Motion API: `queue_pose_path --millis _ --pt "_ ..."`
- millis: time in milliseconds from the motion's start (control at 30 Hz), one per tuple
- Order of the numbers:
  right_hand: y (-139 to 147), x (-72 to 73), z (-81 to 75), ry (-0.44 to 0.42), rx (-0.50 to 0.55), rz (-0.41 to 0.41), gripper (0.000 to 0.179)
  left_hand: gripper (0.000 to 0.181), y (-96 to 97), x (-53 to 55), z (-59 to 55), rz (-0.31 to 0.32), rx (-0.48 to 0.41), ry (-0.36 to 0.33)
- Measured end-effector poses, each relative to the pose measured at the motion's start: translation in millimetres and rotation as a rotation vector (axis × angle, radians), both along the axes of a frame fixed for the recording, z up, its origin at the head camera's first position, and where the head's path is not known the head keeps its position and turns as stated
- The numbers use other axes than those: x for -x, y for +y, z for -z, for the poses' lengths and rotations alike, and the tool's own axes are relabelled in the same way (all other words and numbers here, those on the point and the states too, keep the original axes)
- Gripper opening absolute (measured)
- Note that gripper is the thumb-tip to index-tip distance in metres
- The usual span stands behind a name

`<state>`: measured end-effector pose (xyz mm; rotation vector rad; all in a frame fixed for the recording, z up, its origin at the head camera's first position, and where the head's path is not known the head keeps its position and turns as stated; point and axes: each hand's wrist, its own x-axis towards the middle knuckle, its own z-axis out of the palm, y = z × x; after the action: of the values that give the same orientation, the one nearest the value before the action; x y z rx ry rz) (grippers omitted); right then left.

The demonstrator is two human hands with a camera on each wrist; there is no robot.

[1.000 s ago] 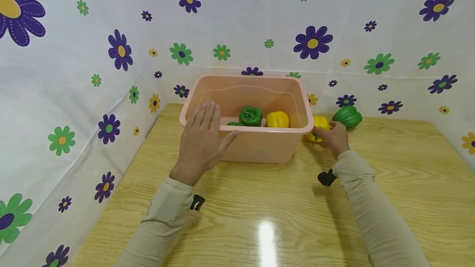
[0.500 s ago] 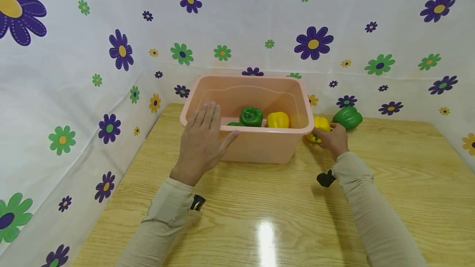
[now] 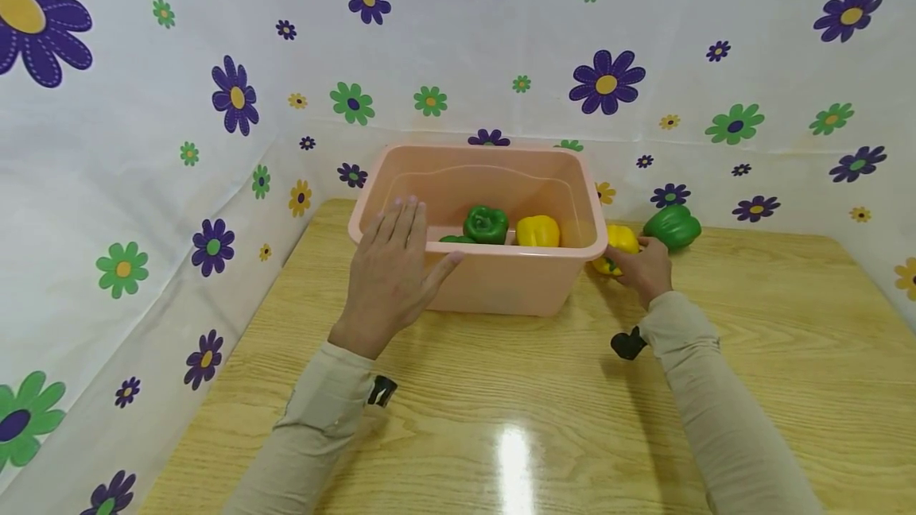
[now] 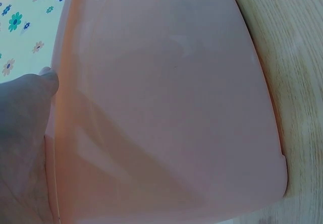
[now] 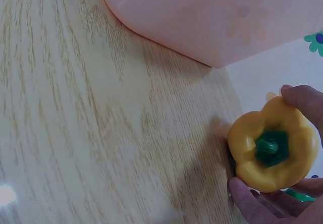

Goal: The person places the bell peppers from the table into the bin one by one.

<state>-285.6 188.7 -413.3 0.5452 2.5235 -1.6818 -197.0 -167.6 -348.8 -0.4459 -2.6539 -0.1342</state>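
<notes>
A pink plastic bin [image 3: 494,280] stands on the table, holding a green bell pepper [image 3: 486,225], a yellow bell pepper [image 3: 537,231] and a partly hidden green piece [image 3: 458,239]. My left hand [image 3: 390,280] rests on the bin's front rim with straight fingers; in the left wrist view its thumb [image 4: 48,80] lies along the rim. Just right of the bin, my right hand [image 3: 646,267] grips a second yellow bell pepper [image 5: 247,143] between thumb and fingers. That pepper's green stem faces the right wrist camera. Behind the hand sits another green bell pepper [image 3: 673,227].
The wooden table [image 3: 458,388] carries everything. A white cloth [image 3: 429,38] printed with flowers hangs behind and along the left side. Small black wrist mounts [image 3: 628,343] show under both sleeves.
</notes>
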Motion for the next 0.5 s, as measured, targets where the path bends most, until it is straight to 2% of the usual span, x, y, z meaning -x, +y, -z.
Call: queue_pose_path --millis 500 --pt "0.5 2.1 1.7 0.006 0.021 -0.006 0.09 0.088 -0.3 0.9 0.7 -0.006 -0.001 -0.01"
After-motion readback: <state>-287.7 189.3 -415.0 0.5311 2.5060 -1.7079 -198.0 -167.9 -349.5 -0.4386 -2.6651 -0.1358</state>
